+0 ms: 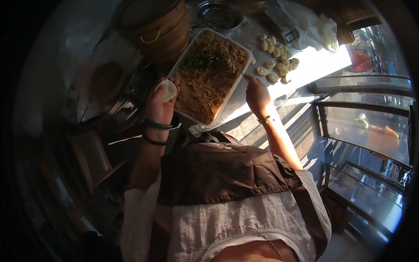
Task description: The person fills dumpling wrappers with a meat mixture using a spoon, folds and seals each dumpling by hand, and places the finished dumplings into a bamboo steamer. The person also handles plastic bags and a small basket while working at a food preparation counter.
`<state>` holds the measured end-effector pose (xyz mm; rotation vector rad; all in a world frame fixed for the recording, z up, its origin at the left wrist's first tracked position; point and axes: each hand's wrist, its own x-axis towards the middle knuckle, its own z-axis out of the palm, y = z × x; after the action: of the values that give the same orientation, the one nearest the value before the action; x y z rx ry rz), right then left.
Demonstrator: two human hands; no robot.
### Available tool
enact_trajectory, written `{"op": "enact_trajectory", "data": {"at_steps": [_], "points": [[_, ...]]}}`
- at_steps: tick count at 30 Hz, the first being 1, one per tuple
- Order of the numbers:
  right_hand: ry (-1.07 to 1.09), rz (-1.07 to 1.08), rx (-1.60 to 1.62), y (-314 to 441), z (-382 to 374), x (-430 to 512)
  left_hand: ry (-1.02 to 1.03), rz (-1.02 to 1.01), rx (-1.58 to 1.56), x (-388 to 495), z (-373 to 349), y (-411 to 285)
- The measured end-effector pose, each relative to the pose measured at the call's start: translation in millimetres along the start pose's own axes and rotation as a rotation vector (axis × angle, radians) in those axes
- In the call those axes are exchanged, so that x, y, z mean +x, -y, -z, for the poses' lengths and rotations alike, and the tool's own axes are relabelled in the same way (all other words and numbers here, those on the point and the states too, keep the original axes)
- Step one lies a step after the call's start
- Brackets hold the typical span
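Observation:
A round, flat dough wrapper (167, 91) lies across the palm and fingers of my left hand (161, 104), just off the left edge of the filling tray. In my right hand (257, 95) is the handle of a thin utensil (243, 74), whose tip reaches over the tray's right rim into the filling; its end is too small to make out. The white rectangular tray (226, 104) is full of brown minced filling (201, 91). Chopped green onion (198, 61) sits in a heap on the upper left of that filling.
Stacked bamboo steamers (163, 39) stand at the upper left. Behind the tray is a metal bowl (218, 14) with chopped greens. Several dough pieces (281, 60) lie on the sunlit metal table (316, 65), near a digital scale (290, 35) and a plastic bag (314, 26). Glass panels (363, 121) line the right.

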<state>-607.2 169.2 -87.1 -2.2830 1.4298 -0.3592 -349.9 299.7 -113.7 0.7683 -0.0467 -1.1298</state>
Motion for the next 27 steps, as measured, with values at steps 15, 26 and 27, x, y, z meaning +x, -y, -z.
{"op": "enact_trajectory", "data": {"at_steps": [15, 26, 27], "points": [[0.178, -0.333, 0.0, 103, -64, -56, 0.16, 0.383, 0.09, 74, 22, -48], [0.035, -0.703, 1.63, 137, -19, -81, 0.109, 0.573, 0.056, 77, -16, 9], [0.023, -0.677, 1.76, 139, -22, -81, 0.16, 0.586, 0.004, 76, -21, 13]]}}
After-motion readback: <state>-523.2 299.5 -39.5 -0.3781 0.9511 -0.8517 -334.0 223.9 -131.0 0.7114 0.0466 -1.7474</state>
